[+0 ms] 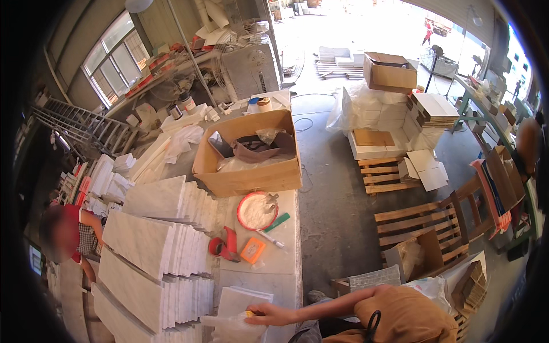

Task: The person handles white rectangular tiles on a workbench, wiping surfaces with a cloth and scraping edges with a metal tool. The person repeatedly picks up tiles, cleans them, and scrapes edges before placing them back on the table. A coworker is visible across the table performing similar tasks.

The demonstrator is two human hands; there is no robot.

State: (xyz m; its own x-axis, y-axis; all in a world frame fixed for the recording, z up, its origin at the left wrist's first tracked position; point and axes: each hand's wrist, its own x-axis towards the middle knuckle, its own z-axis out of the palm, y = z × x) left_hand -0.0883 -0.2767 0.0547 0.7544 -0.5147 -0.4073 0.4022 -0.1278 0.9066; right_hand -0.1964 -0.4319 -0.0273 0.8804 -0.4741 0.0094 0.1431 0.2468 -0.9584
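Note:
From the lower right my right arm reaches across to the pale worktable. My right hand (pixel 264 314) is closed on a small yellow thing (pixel 250 313), mostly hidden by the fingers. Under and beside it lies a whitish, translucent sheet (pixel 231 328), partly over a white marble-like tile (pixel 243 300). My left hand is out of sight. Farther up the table are an orange box (pixel 252 250), a red tape dispenser (pixel 227 244), a green strip (pixel 277 222), a white marker-like tube (pixel 270 239) and a red-rimmed bowl of whitish powder (pixel 257 210) with a scraper in it.
Stacked grey-white stone tiles (pixel 140 243) line the table's left side. Behind the bowl stands an open cardboard box (pixel 246 177) with wrapping inside. A co-worker in red (pixel 71 231) is at the left. Wooden pallets (pixel 417 226) and cartons stand on the floor to the right.

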